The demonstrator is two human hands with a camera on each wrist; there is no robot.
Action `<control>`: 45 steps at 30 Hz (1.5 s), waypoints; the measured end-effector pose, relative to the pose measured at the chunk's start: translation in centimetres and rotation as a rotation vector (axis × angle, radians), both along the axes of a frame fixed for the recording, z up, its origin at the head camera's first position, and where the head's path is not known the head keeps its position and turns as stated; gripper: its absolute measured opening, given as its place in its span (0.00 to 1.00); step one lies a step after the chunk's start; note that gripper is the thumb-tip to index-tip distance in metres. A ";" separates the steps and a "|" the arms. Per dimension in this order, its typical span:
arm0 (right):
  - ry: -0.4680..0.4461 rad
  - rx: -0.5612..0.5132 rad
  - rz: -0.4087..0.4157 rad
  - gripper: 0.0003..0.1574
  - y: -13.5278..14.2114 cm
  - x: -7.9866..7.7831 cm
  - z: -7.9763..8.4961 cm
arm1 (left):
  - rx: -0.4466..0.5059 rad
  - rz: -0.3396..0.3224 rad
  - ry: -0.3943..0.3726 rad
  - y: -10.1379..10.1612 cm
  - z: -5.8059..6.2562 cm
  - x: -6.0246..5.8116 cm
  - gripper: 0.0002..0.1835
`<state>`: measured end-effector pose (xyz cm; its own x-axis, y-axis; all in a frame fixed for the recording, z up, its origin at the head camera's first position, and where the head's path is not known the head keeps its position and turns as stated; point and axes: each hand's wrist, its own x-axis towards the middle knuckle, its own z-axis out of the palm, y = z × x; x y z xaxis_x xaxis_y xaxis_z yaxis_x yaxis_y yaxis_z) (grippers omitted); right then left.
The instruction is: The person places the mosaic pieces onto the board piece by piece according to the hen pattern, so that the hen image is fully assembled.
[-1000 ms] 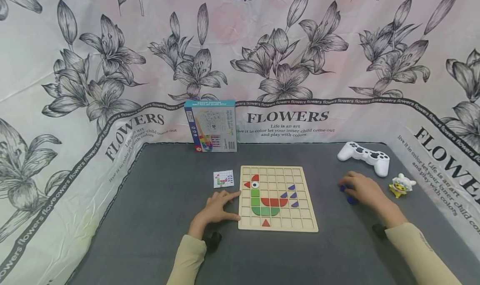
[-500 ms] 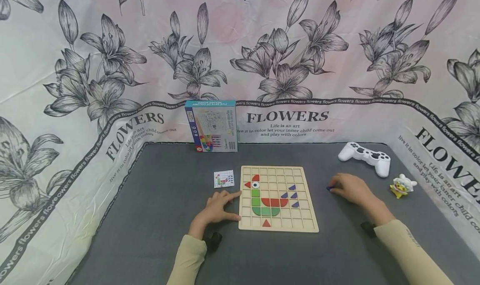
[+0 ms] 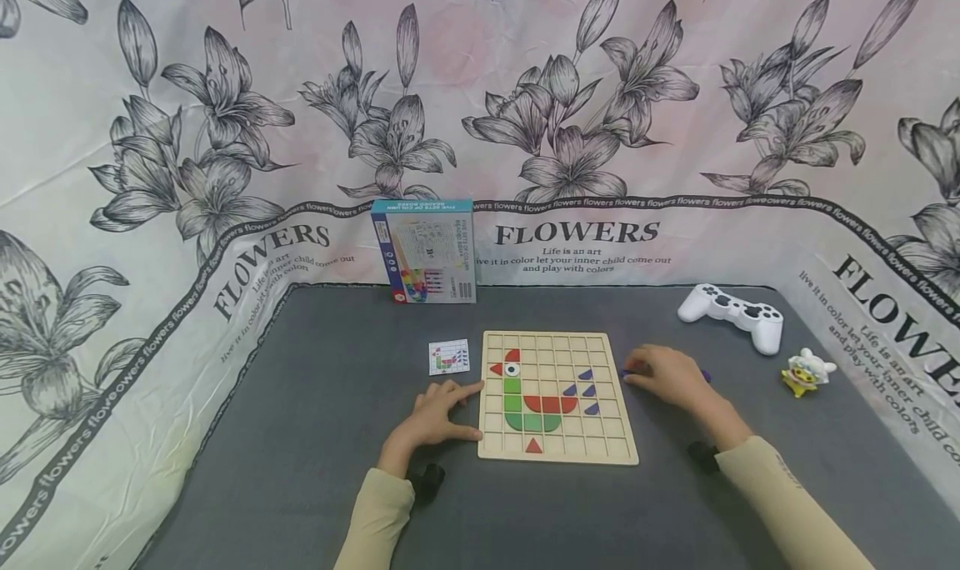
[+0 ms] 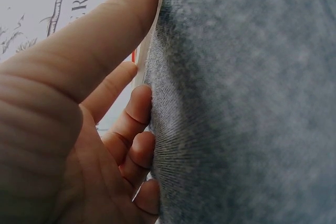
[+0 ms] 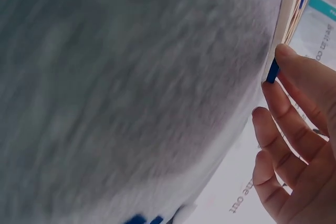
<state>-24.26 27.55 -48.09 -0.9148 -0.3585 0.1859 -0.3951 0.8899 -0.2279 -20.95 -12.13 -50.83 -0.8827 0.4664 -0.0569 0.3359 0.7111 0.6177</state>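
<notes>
A wooden grid board [image 3: 609, 445] lies on the dark table. Red, green and blue pieces and a round eye piece form a bird on it, with blue leaf-shaped pieces [image 3: 592, 408] at its right. My left hand [image 3: 429, 420] rests by the board's left side, thumb and index finger spread against its edge. Just off the right edge, my right hand [image 3: 663, 376] pinches a small blue piece [image 5: 273, 71] between thumb and index finger. Another blue piece [image 3: 706, 376] lies behind that hand, mostly hidden. A small card [image 3: 448, 357] with a bird picture lies left of the board.
A printed toy box [image 3: 431, 257] stands at the back against the flowered cloth [image 3: 570, 262]. At the right are a white game controller [image 3: 729, 316] and a small yellow and white figurine [image 3: 806, 372].
My right hand has taken up a blue piece from the table at the right and carried it left to the board's edge. My left hand stays in place.
</notes>
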 end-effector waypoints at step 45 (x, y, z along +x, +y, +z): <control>-0.081 -0.047 0.064 0.13 -3.0 -0.2 0.9 | 0.029 -0.008 0.001 0.2 0.5 -0.5 0.42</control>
<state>-24.47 24.58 -47.23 -0.9029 -0.4095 0.1305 -0.4296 0.8508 -0.3025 -21.44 -11.93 -50.37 -0.8789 0.4751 -0.0421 0.3424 0.6900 0.6377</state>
